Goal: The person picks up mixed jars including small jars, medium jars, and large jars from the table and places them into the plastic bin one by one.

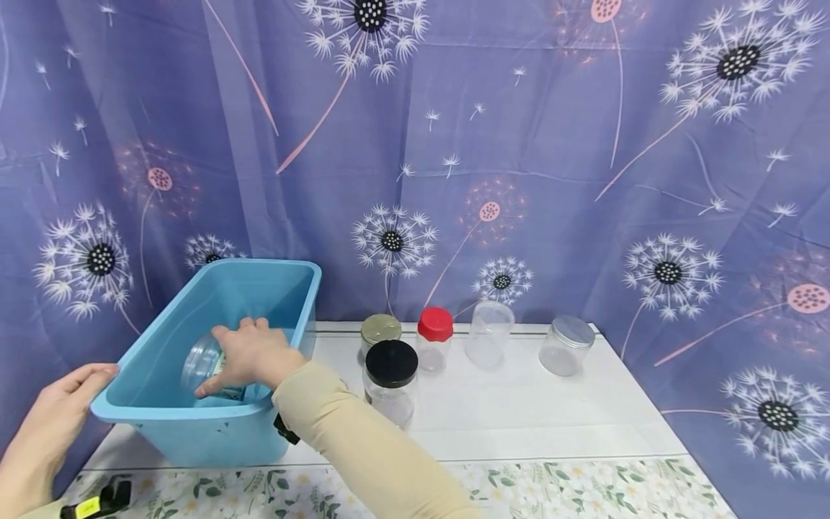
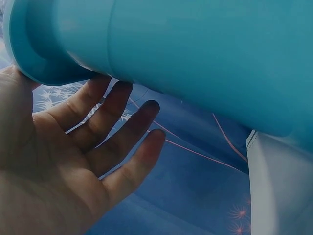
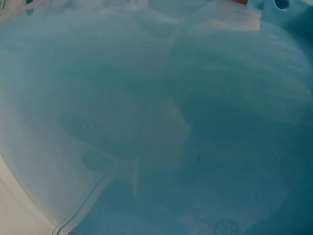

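Note:
A light-blue plastic tub [image 1: 214, 440] stands on the left of the table. At its near left corner my left hand [image 1: 61, 411] holds the rim, thumb at the edge. In the left wrist view, the fingers [image 2: 105, 117] spread beneath the rim, some fingertips against the tub's outer wall [image 2: 205, 58]. My right hand [image 1: 256, 357] reaches inside the tub and grips a clear plastic jar [image 1: 199, 362] with a greenish label; the jar is tilted and partly hidden by the hand. The right wrist view is filled by the blue tub wall [image 3: 234, 127], close up.
Right of the tub stand a black-lidded jar [image 1: 392, 364], an olive-lidded jar [image 1: 381, 329], a red-lidded jar [image 1: 434, 335], a lidless clear jar [image 1: 489, 335] and a silver-lidded jar [image 1: 567, 346]. A purple dandelion-print curtain [image 1: 558, 144] hangs behind the white table [image 1: 519, 418].

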The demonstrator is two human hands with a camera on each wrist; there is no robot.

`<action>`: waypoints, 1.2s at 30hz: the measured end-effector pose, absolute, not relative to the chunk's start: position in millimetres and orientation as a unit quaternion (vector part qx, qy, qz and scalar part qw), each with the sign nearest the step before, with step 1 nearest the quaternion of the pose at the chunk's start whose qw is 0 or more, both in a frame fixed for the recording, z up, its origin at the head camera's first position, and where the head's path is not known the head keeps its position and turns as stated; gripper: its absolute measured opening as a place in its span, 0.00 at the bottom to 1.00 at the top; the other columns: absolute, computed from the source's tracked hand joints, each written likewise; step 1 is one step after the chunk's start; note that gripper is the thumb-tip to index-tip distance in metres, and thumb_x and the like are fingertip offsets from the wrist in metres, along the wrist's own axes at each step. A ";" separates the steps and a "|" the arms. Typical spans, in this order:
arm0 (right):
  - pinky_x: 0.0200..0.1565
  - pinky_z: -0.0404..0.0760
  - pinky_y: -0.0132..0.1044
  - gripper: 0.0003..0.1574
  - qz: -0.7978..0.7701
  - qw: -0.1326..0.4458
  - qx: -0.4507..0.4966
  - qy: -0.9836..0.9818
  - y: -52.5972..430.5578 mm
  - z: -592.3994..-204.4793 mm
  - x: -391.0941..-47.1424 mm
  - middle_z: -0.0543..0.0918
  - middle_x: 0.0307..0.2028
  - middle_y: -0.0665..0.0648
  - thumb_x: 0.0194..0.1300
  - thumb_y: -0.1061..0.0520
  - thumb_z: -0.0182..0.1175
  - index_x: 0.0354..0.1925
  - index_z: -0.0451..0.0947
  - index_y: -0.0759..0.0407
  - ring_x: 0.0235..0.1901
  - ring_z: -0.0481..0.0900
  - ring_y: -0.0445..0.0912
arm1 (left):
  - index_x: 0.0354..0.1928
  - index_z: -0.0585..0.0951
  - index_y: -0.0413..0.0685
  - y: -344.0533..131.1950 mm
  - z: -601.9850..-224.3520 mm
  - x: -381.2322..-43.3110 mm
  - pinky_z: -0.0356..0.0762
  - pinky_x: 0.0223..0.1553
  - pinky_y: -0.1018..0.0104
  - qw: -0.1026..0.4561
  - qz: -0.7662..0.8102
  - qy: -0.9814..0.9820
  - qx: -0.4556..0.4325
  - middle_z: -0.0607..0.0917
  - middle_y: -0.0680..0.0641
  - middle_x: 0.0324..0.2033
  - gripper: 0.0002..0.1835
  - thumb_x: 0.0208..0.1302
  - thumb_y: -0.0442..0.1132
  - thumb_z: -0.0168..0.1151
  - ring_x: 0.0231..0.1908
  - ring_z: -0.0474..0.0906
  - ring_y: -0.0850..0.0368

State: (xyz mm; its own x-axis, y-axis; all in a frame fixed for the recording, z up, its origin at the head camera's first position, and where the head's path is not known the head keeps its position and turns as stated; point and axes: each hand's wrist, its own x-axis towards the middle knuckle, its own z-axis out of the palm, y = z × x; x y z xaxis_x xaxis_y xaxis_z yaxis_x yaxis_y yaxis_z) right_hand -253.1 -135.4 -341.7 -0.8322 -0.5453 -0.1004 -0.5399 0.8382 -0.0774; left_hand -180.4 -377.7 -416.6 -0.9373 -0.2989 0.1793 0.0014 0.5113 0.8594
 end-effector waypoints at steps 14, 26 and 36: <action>0.59 0.69 0.45 0.60 -0.033 0.087 -0.271 0.958 -136.8 -343.1 -252.7 0.58 0.71 0.41 0.49 0.15 0.56 0.74 0.43 0.23 0.68 0.58 0.43 | 0.46 0.78 0.60 -378.8 -416.6 -181.4 0.54 0.54 0.29 0.156 -0.479 -0.860 0.087 0.68 0.80 0.32 0.11 0.76 0.50 0.47 0.38 0.58 0.79; 0.67 0.57 0.52 0.57 -0.047 0.091 -0.270 0.958 -130.6 -335.4 -250.5 0.51 0.73 0.40 0.52 0.14 0.50 0.73 0.39 0.19 0.73 0.47 0.44 | 0.52 0.77 0.47 -380.5 -418.6 -181.1 0.53 0.56 0.27 0.153 -0.482 -0.858 0.091 0.65 0.81 0.34 0.18 0.76 0.52 0.46 0.39 0.58 0.78; 0.65 0.62 0.48 0.47 -0.143 0.098 -0.329 0.928 -102.4 -313.9 -247.5 0.56 0.71 0.37 0.62 0.21 0.51 0.74 0.47 0.24 0.71 0.52 0.41 | 0.49 0.78 0.52 -380.0 -417.0 -182.7 0.58 0.52 0.32 0.148 -0.473 -0.864 0.090 0.68 0.79 0.32 0.16 0.76 0.52 0.46 0.37 0.59 0.79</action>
